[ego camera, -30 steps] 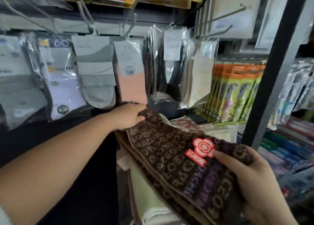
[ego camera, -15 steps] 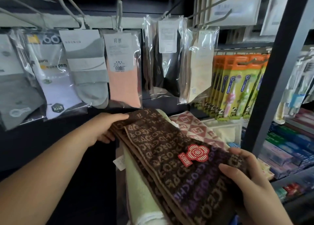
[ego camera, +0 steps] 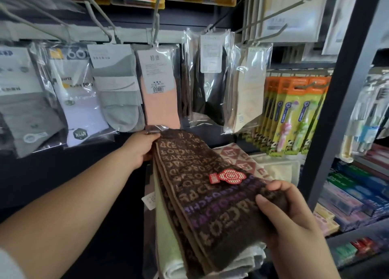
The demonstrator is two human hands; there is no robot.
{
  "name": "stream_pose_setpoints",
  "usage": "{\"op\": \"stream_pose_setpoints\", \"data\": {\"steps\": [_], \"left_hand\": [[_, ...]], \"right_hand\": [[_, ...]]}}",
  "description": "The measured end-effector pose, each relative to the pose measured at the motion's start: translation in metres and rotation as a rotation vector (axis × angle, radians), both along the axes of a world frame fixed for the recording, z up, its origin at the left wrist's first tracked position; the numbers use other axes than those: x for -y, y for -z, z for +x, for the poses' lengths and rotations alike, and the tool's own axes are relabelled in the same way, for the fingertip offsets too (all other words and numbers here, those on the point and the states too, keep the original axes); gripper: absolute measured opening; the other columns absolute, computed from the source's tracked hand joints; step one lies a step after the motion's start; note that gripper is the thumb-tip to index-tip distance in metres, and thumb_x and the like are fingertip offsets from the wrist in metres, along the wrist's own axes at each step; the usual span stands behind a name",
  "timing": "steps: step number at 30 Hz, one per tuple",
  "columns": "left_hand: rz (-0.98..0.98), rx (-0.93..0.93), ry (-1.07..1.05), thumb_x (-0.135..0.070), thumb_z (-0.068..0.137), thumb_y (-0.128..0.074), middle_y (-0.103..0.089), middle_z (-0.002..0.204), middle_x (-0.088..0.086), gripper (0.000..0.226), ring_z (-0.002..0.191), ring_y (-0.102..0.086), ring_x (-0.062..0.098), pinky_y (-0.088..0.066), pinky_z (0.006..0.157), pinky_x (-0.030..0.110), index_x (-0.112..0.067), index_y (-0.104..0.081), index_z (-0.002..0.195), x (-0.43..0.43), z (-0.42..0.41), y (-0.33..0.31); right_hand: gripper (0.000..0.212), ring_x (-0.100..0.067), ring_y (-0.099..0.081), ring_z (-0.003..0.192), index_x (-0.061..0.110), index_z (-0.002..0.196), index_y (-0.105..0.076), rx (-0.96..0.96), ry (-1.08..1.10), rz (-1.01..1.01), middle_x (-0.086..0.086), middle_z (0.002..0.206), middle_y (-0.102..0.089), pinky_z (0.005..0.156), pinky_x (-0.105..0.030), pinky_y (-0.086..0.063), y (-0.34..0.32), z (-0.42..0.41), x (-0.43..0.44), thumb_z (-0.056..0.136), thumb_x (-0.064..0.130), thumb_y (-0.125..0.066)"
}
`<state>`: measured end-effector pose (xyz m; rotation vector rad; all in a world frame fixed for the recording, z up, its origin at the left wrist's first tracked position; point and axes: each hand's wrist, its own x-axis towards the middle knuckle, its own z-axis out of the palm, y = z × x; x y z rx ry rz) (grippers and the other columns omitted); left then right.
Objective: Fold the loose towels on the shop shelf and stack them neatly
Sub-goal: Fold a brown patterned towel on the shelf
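A folded brown towel (ego camera: 202,192) patterned with tan and purple letters and carrying a red flower sticker (ego camera: 228,176) lies stretched between my hands. My left hand (ego camera: 140,149) grips its far end, just below the hanging socks. My right hand (ego camera: 288,213) holds the near end, thumb on top and fingers curled beneath. Under it lie a pale green towel (ego camera: 168,245) and a white towel (ego camera: 246,259). A red and cream patterned towel (ego camera: 237,156) sits on the shelf behind.
Packaged socks (ego camera: 117,93) hang from metal hooks across the back wall. Orange and green toothbrush packs (ego camera: 294,114) stand to the right. A dark shelf upright (ego camera: 341,102) runs diagonally at right, with toothpaste boxes (ego camera: 353,190) beyond it.
My left hand has shifted up along the towel's far end toward the socks, and both hands hold the brown towel a little higher. The view has tilted slightly.
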<state>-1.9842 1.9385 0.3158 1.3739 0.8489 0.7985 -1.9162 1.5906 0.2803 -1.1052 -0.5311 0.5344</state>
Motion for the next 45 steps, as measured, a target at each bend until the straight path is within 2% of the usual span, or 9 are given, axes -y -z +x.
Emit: {"op": "stream_pose_setpoints", "data": {"steps": [3, 7, 13, 18, 23, 27, 33, 42, 45], "left_hand": [[0.02, 0.009, -0.019, -0.021, 0.1, -0.064, -0.072, 0.112, 0.012, 0.01, 0.09, -0.067, 0.022, -0.054, 0.078, 0.032, -0.019, -0.07, 0.107, -0.012, 0.009, -0.001], [0.158, -0.175, -0.056, -0.03, 0.099, -0.066, -0.064, 0.131, 0.009, 0.052, 0.114, -0.062, 0.026, -0.05, 0.099, 0.036, -0.016, -0.051, 0.146, -0.02, 0.016, 0.014], [0.197, -0.22, -0.135, -0.043, 0.089, -0.073, -0.073, 0.113, 0.009, 0.042, 0.101, -0.068, 0.026, -0.054, 0.097, 0.042, -0.014, -0.067, 0.12, -0.014, 0.004, 0.031], [0.061, -0.005, 0.005, -0.057, 0.089, -0.065, -0.074, 0.114, 0.004, 0.053, 0.105, -0.07, 0.026, -0.052, 0.081, 0.035, -0.018, -0.065, 0.126, 0.058, -0.041, 0.036], [-0.122, 0.081, 0.111, -0.068, 0.052, -0.085, -0.071, 0.106, 0.0, 0.109, 0.082, -0.073, 0.005, -0.054, 0.06, 0.019, -0.025, -0.048, 0.145, 0.108, -0.062, 0.045], [-0.177, 0.145, 0.205, -0.032, 0.073, -0.075, -0.077, 0.11, 0.003, 0.074, 0.096, -0.076, 0.018, -0.059, 0.065, 0.023, -0.021, -0.052, 0.143, 0.109, -0.062, 0.063], [-0.103, -0.114, 0.089, 0.015, 0.1, -0.03, -0.067, 0.1, 0.017, 0.047, 0.062, -0.062, 0.011, -0.041, 0.044, 0.007, -0.007, -0.044, 0.139, 0.07, -0.046, 0.068], [-0.226, -0.338, -0.027, -0.012, 0.103, -0.053, -0.064, 0.115, 0.02, 0.047, 0.069, -0.049, 0.012, -0.04, 0.066, 0.021, 0.005, -0.043, 0.146, 0.045, -0.03, 0.117], [-0.213, -0.34, -0.033, -0.011, 0.104, -0.052, -0.061, 0.126, 0.024, 0.048, 0.09, -0.06, 0.028, -0.042, 0.066, 0.024, 0.008, -0.041, 0.146, 0.041, -0.031, 0.121]], "right_hand": [[0.078, -0.028, -0.07, 0.101, 0.027, 0.09, -0.065, 0.104, 0.071, -0.129, 0.004, 0.106, -0.071, 0.08, -0.053, -0.061, -0.002, -0.003, -0.007, 0.029, 0.063, -0.096], [0.02, -0.006, -0.071, 0.077, 0.031, 0.081, -0.07, 0.416, 0.155, -0.5, 0.012, 0.081, -0.075, 0.083, -0.042, -0.06, 0.008, 0.008, 0.002, 0.071, 0.034, -0.087], [0.015, 0.012, -0.067, 0.077, 0.042, 0.078, -0.077, 0.503, 0.01, -0.571, 0.027, 0.079, -0.073, 0.066, -0.007, -0.049, 0.004, 0.009, 0.017, 0.067, 0.053, -0.079], [0.056, -0.003, -0.062, 0.089, 0.053, 0.096, -0.072, 0.939, 0.365, -0.602, 0.023, 0.098, -0.056, 0.072, -0.013, -0.048, 0.015, 0.016, 0.012, 0.075, 0.094, -0.039], [0.081, -0.013, -0.043, 0.133, 0.057, 0.134, -0.054, 1.169, 0.168, -0.733, 0.022, 0.145, -0.041, 0.105, -0.03, -0.039, 0.022, -0.002, -0.009, 0.072, 0.099, -0.022], [0.076, -0.033, -0.057, 0.126, 0.05, 0.133, -0.06, 1.253, 0.097, -0.817, 0.004, 0.149, -0.052, 0.104, -0.04, -0.045, 0.027, -0.021, -0.02, 0.082, 0.092, -0.023], [0.092, -0.024, -0.033, 0.145, 0.064, 0.137, -0.045, 1.223, -0.058, -0.794, 0.016, 0.161, -0.029, 0.119, -0.037, -0.029, 0.023, -0.03, -0.017, 0.063, 0.105, -0.01], [0.087, 0.024, -0.009, 0.139, 0.081, 0.128, -0.034, 0.742, -0.096, -0.589, 0.033, 0.161, -0.007, 0.1, -0.005, -0.023, 0.047, -0.023, -0.018, 0.045, 0.108, -0.036], [0.091, 0.009, -0.017, 0.147, 0.077, 0.133, -0.033, 0.689, -0.129, -0.545, 0.03, 0.16, -0.013, 0.113, -0.02, -0.029, 0.053, -0.022, -0.024, 0.047, 0.105, -0.045]]}}
